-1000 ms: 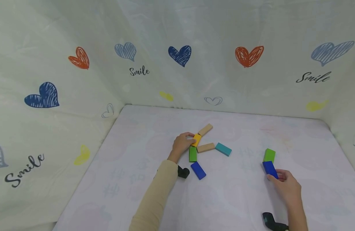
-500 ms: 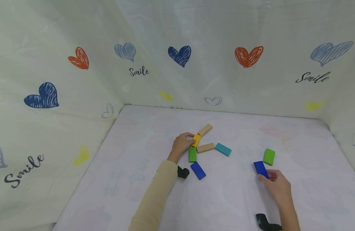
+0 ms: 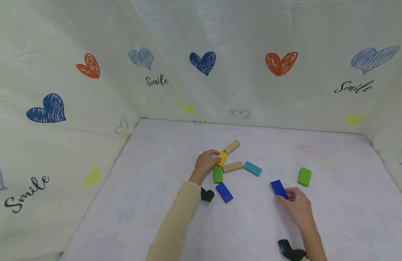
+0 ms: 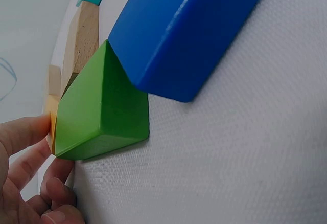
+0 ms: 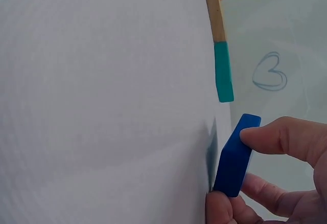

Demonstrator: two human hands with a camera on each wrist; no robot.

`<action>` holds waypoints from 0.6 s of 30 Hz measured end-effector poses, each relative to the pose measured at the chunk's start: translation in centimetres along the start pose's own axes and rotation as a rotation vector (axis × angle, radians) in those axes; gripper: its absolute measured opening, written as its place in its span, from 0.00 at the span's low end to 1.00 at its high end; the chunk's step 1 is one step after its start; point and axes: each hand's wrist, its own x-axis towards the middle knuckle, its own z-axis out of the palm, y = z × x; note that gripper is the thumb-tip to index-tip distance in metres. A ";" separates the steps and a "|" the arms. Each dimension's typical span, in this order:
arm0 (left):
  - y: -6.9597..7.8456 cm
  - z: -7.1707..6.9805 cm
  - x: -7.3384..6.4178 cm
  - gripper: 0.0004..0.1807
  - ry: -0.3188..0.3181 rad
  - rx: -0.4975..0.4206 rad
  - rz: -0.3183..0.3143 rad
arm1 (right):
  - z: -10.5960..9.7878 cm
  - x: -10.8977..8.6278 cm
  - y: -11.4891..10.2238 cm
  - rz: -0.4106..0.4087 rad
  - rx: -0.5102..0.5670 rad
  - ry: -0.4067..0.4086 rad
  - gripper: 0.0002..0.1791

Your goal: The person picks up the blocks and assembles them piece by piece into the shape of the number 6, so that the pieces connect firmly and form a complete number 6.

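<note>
Around the yellow block (image 3: 222,158) lie the thumb and fingers of my left hand (image 3: 205,165), pinching it on the table. A green block (image 3: 218,174) adjoins it, with a blue block (image 3: 224,193) touching the green one's near end. Two plain wooden blocks (image 3: 233,167) branch off to the right, and a teal block (image 3: 253,169) continues the nearer one. My right hand (image 3: 299,207) grips another blue block (image 5: 235,157) between thumb and fingers; its shadow beside it in the right wrist view suggests it is just off the surface.
A light green block (image 3: 304,177) lies alone at the right. The white table (image 3: 155,145) is bounded by hanging sheets (image 3: 175,36) printed with hearts. Black wrist-worn devices (image 3: 290,251) sit by each forearm, close to the tabletop.
My right hand has carried its blue block leftward, away from the light green block and towards the arranged blocks. The left hand and the arranged blocks have stayed in place.
</note>
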 end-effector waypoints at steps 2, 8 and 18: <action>0.0 0.0 0.0 0.16 0.000 0.000 0.000 | 0.2 0.0 -0.3 -0.005 -0.003 -0.011 0.27; 0.0 0.0 0.0 0.16 -0.001 0.004 0.000 | 0.6 0.0 -0.8 -0.003 -0.018 -0.012 0.27; 0.0 -0.1 -0.1 0.17 -0.004 -0.004 0.003 | 1.7 0.1 -1.6 -0.008 -0.049 -0.007 0.27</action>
